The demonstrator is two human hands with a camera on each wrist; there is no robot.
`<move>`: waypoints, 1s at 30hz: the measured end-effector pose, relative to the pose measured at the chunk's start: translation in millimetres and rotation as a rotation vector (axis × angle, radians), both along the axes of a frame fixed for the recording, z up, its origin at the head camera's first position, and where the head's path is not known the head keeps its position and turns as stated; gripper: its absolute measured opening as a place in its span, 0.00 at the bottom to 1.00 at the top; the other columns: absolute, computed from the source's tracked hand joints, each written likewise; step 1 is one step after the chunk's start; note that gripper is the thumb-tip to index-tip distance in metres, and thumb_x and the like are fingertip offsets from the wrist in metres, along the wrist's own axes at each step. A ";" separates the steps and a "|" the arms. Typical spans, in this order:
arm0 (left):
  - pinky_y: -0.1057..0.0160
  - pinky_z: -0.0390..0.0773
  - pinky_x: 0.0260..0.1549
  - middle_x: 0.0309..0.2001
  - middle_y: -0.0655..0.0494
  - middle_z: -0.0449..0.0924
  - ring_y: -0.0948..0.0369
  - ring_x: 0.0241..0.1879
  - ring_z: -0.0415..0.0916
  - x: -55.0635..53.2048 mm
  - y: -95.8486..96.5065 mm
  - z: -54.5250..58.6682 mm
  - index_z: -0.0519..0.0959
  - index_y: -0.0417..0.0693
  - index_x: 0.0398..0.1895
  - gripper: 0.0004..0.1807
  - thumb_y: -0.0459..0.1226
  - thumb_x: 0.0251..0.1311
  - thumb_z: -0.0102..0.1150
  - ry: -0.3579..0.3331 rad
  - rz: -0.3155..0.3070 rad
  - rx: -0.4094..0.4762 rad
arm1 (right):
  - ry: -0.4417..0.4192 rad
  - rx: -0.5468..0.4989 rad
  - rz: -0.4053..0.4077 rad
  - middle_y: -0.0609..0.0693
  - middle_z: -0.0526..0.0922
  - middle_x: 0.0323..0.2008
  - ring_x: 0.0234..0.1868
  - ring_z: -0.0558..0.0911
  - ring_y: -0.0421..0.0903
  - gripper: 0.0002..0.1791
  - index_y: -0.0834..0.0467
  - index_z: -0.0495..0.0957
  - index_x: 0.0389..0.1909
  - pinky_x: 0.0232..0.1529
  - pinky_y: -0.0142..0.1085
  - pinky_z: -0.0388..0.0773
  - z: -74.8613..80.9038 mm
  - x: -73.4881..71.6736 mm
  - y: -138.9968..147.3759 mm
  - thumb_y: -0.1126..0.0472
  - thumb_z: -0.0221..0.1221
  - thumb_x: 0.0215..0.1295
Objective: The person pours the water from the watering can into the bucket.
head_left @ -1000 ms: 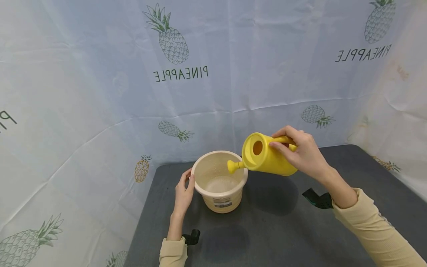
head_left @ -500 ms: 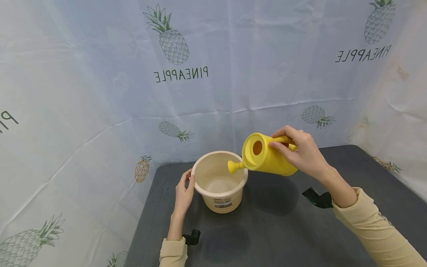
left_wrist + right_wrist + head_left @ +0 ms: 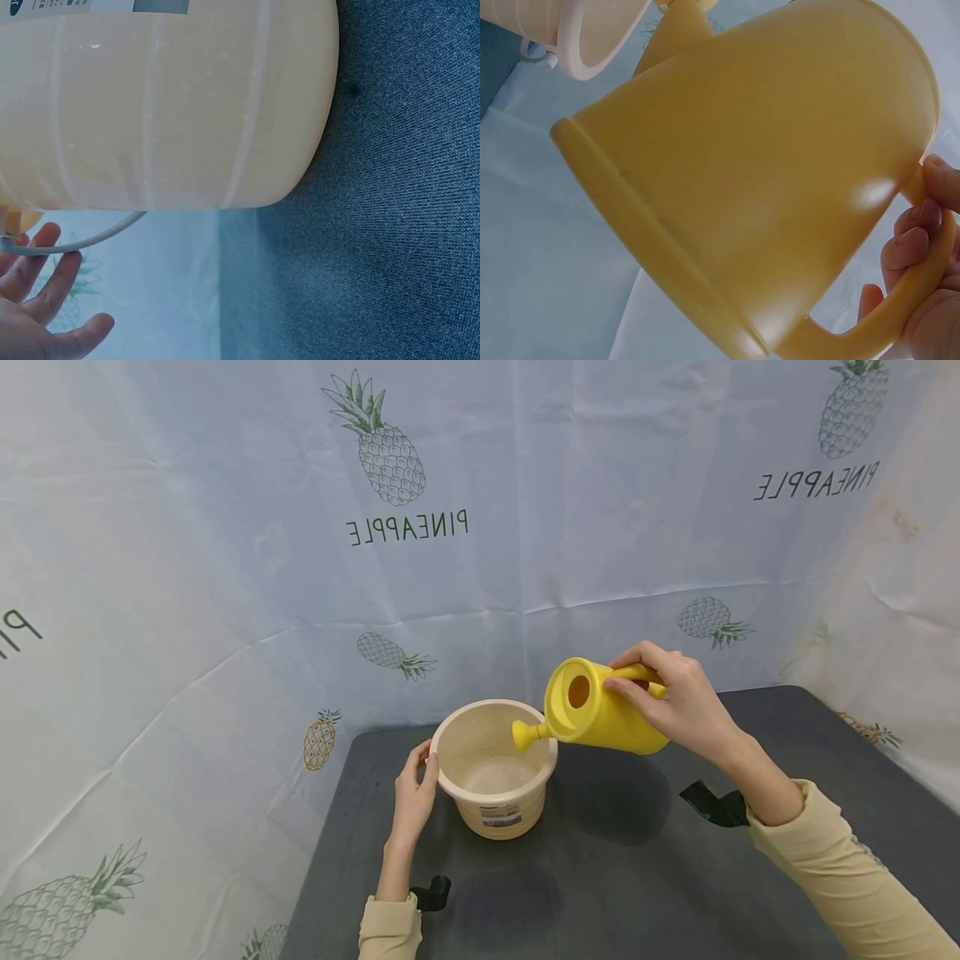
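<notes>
A cream plastic bucket [image 3: 491, 814] with a label on its front stands upright on the dark table. My left hand [image 3: 414, 795] rests against the left side of its rim, fingers loosely extended. In the left wrist view, those fingertips are beside the bucket's thin handle [image 3: 105, 234], and the thumb stands apart. My right hand [image 3: 678, 706] grips the handle of a yellow watering can [image 3: 607, 714], tilted to the left. Its spout head [image 3: 525, 735] hangs over the bucket's right rim, pointing inside. I cannot make out a stream of water. Small specks show on the bucket's inner wall.
The dark table [image 3: 622, 893] has rounded back corners. A pale curtain [image 3: 517, 527] printed with pineapples hangs close behind it and along both sides. Black straps [image 3: 720, 806] hang at both wrists.
</notes>
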State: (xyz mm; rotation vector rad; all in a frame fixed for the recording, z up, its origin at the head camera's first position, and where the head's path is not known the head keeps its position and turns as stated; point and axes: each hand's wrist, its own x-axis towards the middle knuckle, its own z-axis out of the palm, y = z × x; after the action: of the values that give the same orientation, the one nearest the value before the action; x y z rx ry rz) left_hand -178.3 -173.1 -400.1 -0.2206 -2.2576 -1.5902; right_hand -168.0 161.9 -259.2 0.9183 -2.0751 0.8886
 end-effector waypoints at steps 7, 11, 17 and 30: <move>0.41 0.63 0.54 0.55 0.37 0.71 0.44 0.59 0.63 -0.3 -0.1 -0.6 0.67 0.35 0.61 0.21 0.36 0.69 0.45 -0.002 0.003 -0.006 | 0.004 -0.004 0.007 0.48 0.80 0.28 0.26 0.74 0.36 0.16 0.64 0.76 0.35 0.30 0.24 0.69 0.5 -0.2 -0.9 0.77 0.67 0.44; 0.41 0.64 0.54 0.55 0.37 0.71 0.44 0.59 0.63 -0.2 -0.4 -0.7 0.67 0.34 0.61 0.21 0.36 0.70 0.45 0.005 -0.001 -0.008 | 0.003 -0.001 0.007 0.48 0.80 0.28 0.26 0.74 0.36 0.16 0.64 0.76 0.35 0.30 0.25 0.68 0.6 -0.5 -0.9 0.77 0.67 0.44; 0.41 0.64 0.53 0.55 0.37 0.71 0.44 0.59 0.63 0.2 -0.4 -0.2 0.67 0.34 0.61 0.21 0.36 0.70 0.45 0.001 -0.003 -0.005 | 0.009 0.000 0.013 0.47 0.79 0.28 0.25 0.72 0.36 0.16 0.63 0.76 0.34 0.29 0.26 0.68 1.4 -0.8 -1.2 0.77 0.67 0.44; 0.41 0.63 0.54 0.55 0.36 0.71 0.43 0.59 0.63 0.8 0.2 0.9 0.66 0.34 0.61 0.21 0.36 0.69 0.45 0.000 0.000 -0.007 | -0.007 0.002 0.031 0.46 0.79 0.26 0.24 0.71 0.36 0.15 0.63 0.76 0.34 0.28 0.26 0.66 3.4 -1.9 -3.1 0.78 0.66 0.44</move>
State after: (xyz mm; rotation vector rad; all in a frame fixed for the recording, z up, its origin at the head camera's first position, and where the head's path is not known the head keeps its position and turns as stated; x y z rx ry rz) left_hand -177.4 -172.8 -399.2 -0.2229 -2.2633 -1.5820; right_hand -169.9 158.8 -255.8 0.9522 -2.0733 0.9070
